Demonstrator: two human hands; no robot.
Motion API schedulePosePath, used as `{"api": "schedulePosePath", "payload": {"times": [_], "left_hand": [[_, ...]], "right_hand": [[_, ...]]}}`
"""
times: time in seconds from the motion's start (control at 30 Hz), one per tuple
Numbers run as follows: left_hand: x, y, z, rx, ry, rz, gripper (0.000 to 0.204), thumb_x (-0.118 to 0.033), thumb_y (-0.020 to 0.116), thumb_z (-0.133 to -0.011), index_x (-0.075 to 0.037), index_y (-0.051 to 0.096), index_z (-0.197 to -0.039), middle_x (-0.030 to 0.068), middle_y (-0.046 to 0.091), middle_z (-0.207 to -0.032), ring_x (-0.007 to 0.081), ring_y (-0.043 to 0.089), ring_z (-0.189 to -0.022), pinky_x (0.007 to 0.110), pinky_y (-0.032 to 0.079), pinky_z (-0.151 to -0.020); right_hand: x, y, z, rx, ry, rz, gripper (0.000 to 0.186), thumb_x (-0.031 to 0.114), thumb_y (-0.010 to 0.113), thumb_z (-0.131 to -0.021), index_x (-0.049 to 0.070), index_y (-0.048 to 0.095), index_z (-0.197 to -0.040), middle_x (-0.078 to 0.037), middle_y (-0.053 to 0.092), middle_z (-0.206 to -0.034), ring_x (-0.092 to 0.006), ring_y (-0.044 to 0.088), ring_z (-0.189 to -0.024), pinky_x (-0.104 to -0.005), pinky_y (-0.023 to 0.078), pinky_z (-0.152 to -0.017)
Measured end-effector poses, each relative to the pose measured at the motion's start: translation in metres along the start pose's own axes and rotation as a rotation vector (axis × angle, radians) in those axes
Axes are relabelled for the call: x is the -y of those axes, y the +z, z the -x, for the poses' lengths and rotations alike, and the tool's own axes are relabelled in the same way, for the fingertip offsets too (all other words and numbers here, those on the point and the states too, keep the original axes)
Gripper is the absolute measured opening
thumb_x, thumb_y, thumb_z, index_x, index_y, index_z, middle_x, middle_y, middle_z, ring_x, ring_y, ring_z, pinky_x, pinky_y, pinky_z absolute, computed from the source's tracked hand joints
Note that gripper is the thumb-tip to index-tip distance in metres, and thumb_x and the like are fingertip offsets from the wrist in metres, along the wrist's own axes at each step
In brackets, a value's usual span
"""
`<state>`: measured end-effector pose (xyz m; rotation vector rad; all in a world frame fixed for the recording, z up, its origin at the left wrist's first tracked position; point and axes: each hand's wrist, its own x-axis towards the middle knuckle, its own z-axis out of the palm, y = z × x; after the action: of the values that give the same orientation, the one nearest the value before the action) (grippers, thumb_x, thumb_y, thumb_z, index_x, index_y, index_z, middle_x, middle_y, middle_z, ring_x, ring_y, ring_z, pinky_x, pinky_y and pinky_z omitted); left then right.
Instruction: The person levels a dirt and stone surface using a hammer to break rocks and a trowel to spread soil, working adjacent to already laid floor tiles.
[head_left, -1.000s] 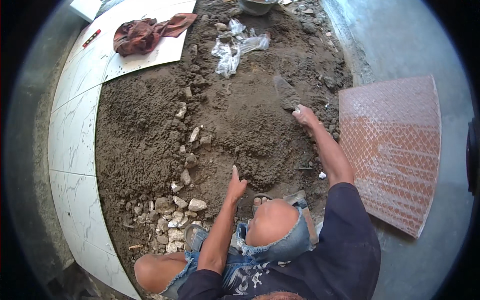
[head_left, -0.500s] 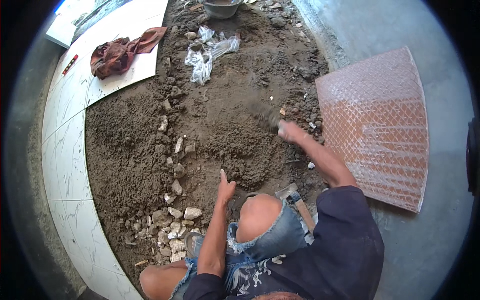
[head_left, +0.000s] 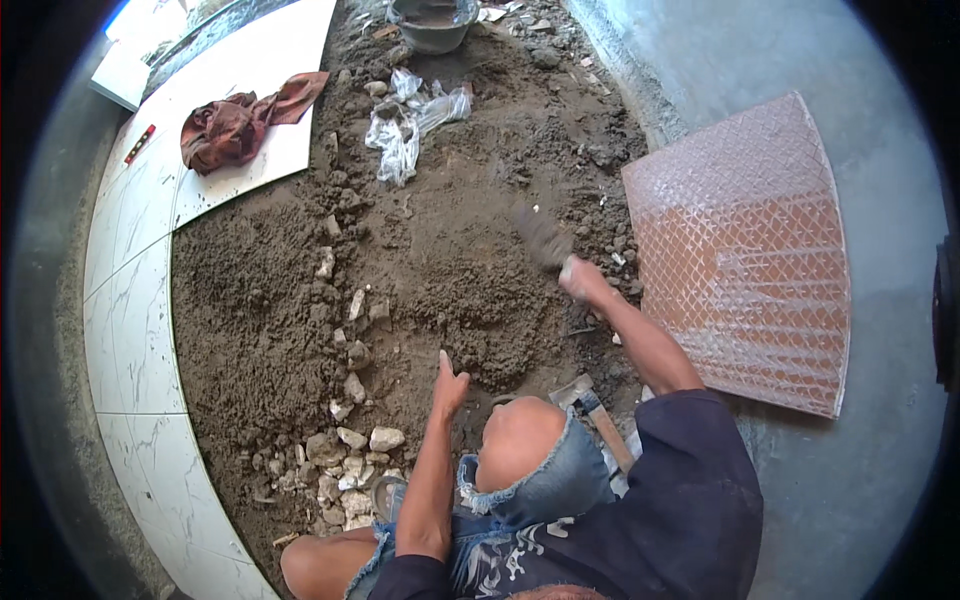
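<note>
My right hand (head_left: 586,280) is closed on the handle of a mud-coated trowel (head_left: 543,238), its blurred blade just above the dirt at centre right. My left hand (head_left: 450,388) is lower and nearer the middle, index finger and thumb apart, holding nothing visible, at the near side of a heap of damp, crumbly mortar (head_left: 490,325). A hammer-like tool (head_left: 610,436) with a wooden handle lies beside my bent bare knee (head_left: 520,440). Broken stones (head_left: 387,438) form a rough line left of my left hand and cluster by my feet.
White veined tiles (head_left: 135,350) line the left, carrying a reddish rag (head_left: 218,140) and a small red level (head_left: 140,143). A large tile (head_left: 735,270), grid back upward, lies at right on grey concrete (head_left: 820,480). Crumpled plastic (head_left: 400,140) and a grey bucket (head_left: 435,30) sit farther back.
My right hand and trowel have come down and inward from higher at the right, over the last second. My left hand stays low near the mortar. The whole view has shifted slightly.
</note>
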<state>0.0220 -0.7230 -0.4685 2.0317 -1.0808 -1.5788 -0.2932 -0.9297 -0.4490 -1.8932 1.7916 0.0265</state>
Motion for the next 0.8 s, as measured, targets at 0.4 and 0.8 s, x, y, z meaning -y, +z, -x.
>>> {"api": "schedulePosePath", "payload": {"times": [0.4, 0.8], "left_hand": [[-0.001, 0.006, 0.002, 0.002, 0.012, -0.02, 0.088, -0.022, 0.051, -0.075, 0.0, 0.01, -0.149, 0.032, 0.044, -0.136, 0.0442, 0.048, -0.12, 0.043, 0.039, -0.099], [0.007, -0.007, 0.006, -0.039, 0.032, -0.012, 0.087, -0.021, 0.053, -0.075, -0.001, 0.011, -0.149, 0.0337, 0.045, -0.133, 0.0441, 0.049, -0.12, 0.043, 0.039, -0.099]], "right_hand": [[0.011, 0.007, -0.036, 0.069, 0.283, -0.382, 0.033, 0.03, 0.055, -0.084, 0.001, 0.051, -0.097, -0.021, 0.06, -0.076, -0.0342, 0.063, -0.071, -0.0434, 0.05, -0.064], [0.033, -0.008, -0.044, 0.296, -0.286, 0.069, 0.036, 0.03, 0.057, -0.08, 0.001, 0.053, -0.1, -0.027, 0.063, -0.09, -0.0407, 0.062, -0.084, -0.0469, 0.048, -0.074]]}}
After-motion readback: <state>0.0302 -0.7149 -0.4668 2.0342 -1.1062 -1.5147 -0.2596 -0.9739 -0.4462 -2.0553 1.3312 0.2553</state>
